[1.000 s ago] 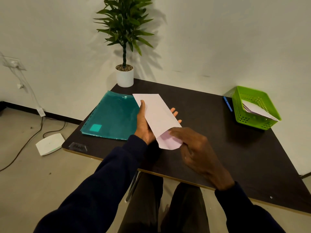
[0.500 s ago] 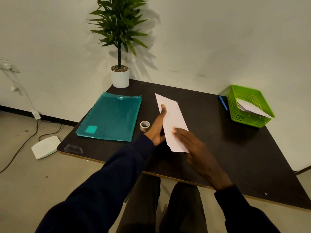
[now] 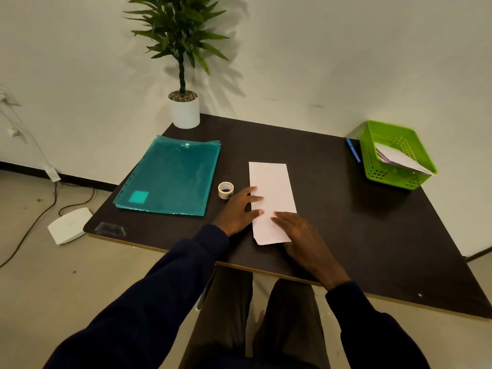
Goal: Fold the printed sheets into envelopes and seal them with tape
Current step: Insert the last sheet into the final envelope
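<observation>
- The folded sheet (image 3: 271, 193), a pale, narrow envelope shape, lies flat on the dark surface (image 3: 346, 222), its long side running away from the person.
- The left hand (image 3: 239, 211) lies palm down at the envelope's left edge. Its grip is slack, with fingers straight and spread and the fingertips resting on the paper.
- The right hand (image 3: 300, 235) lies flat over the near right part of the envelope. It has no grip on the paper either: its fingers are stretched out and press down on it.
- The envelope's near left corner is cut at a slant.
- 1 tape roll (image 3: 225, 189) lies flat just left of the envelope, close to the left hand's fingers but apart from them.
- A teal plastic folder (image 3: 170, 177) lies farther left, near the surface's left edge.
- A green basket (image 3: 372, 155) stands at the far right corner with folded papers (image 3: 399, 161) leaning inside it.
- A blue pen (image 3: 353, 153) lies just beside the basket's left wall.
- A potted plant (image 3: 185, 110) in a white pot stands at the far corner against the wall.
- A white flat device (image 3: 69, 225) lies on the floor to the left of the surface.
</observation>
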